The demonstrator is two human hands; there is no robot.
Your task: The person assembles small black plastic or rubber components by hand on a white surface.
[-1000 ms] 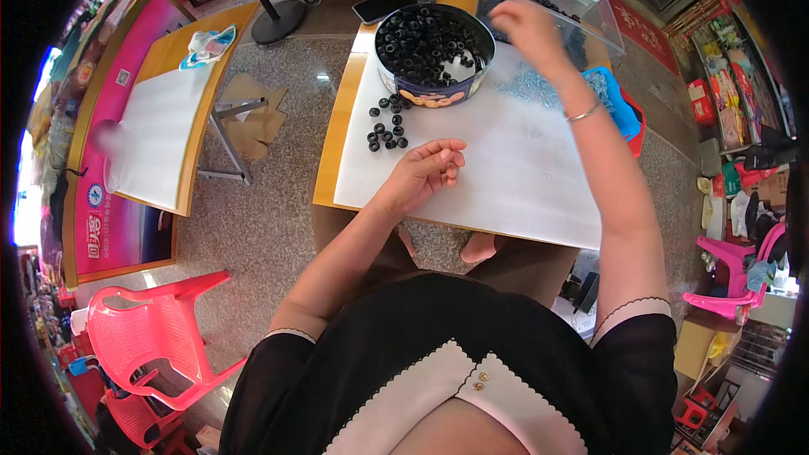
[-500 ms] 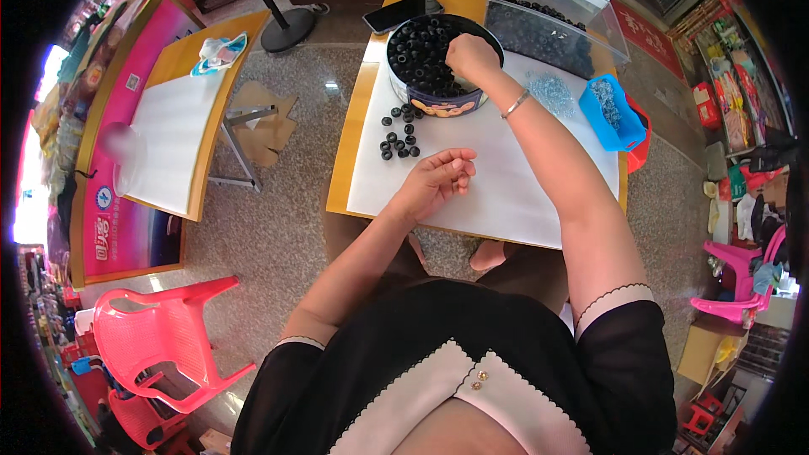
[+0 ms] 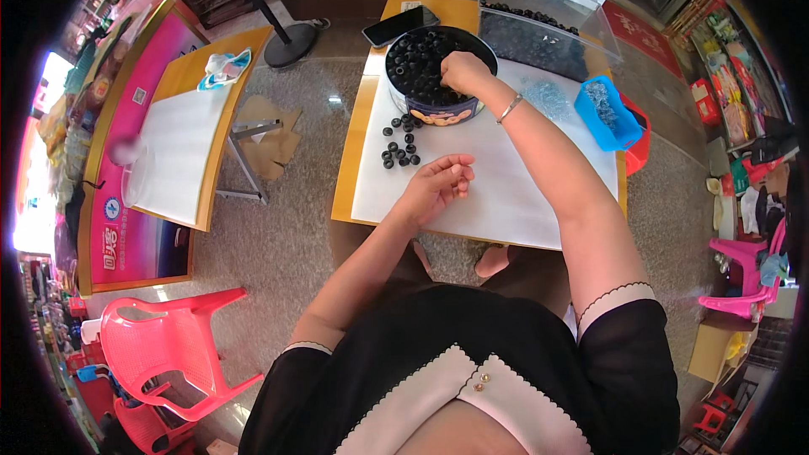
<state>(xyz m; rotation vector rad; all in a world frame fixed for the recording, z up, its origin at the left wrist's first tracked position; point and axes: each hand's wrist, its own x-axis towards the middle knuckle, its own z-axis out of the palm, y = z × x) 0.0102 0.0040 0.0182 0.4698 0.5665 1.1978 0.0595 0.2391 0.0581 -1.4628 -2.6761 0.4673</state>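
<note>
White paper covers the table (image 3: 506, 202); right hand (image 3: 462, 72) has dropped into the round tin (image 3: 438, 109), fingers closed among black rings (image 3: 421, 55); left hand (image 3: 438, 185) stays loosely curled, apparently empty.

White sheet (image 3: 514, 194) bare centre; loose rings (image 3: 399, 145) left, tin (image 3: 438, 76) behind.

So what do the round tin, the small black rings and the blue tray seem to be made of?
Round tin: probably thin metal, since its dark printed wall looks glossy. Black rings: likely rubber or plastic, matte with no shine; too small to tell which. Blue tray: plastic, with a uniform bright colour and smooth moulded walls.
</note>
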